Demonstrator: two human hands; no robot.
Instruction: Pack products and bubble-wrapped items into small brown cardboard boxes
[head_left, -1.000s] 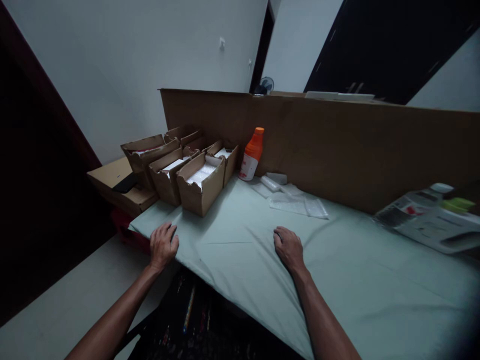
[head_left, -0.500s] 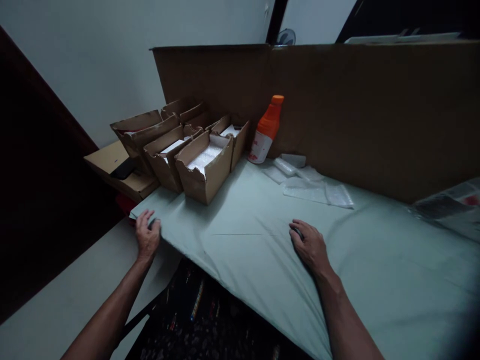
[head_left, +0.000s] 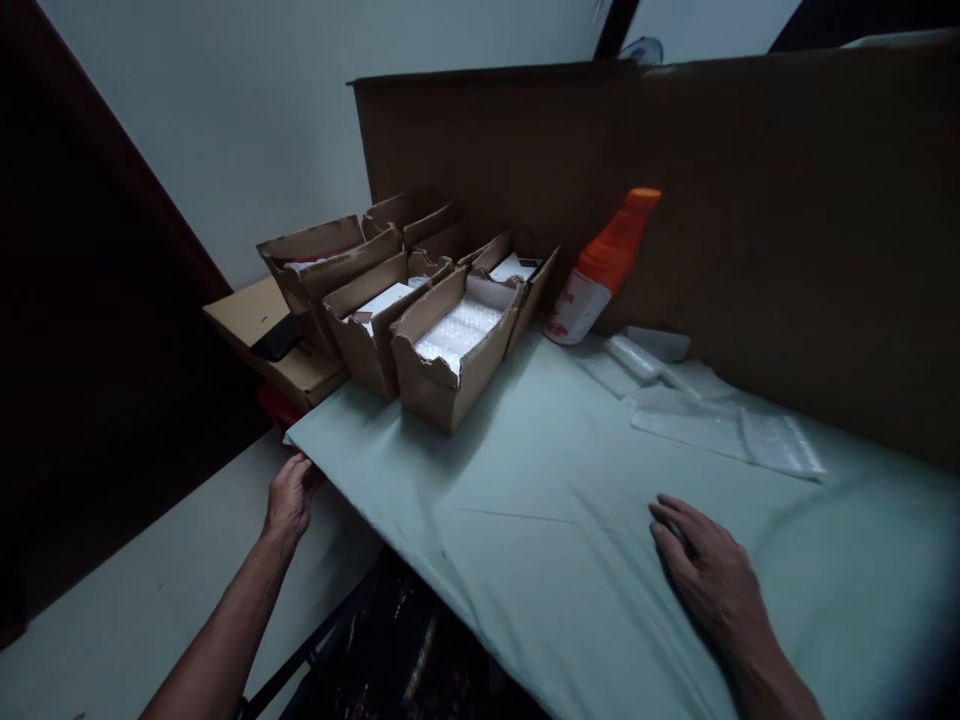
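My left hand (head_left: 288, 497) reaches to the left corner of the table, its fingers curled at the edge of the pale green cloth (head_left: 525, 500); whether it grips the cloth I cannot make out. On the cloth at the lower right lies my right hand (head_left: 709, 572), flat, fingers stretched out, holding nothing. Several open cardboard boxes (head_left: 450, 350) with white bubble-wrapped contents stand at the table's back left. An orange-capped bottle (head_left: 600, 272) leans against the cardboard wall (head_left: 750, 200).
Clear bubble-wrap bags (head_left: 712, 410) lie on the cloth near the cardboard wall. A flat cardboard box (head_left: 262, 345) with a black phone-like item (head_left: 277, 338) on it sits left of the table. A dark patterned thing shows below the table's front edge.
My left hand has slid off the cloth top to the table's left corner edge. The view has swung left, so my right hand now sits further right in the picture.
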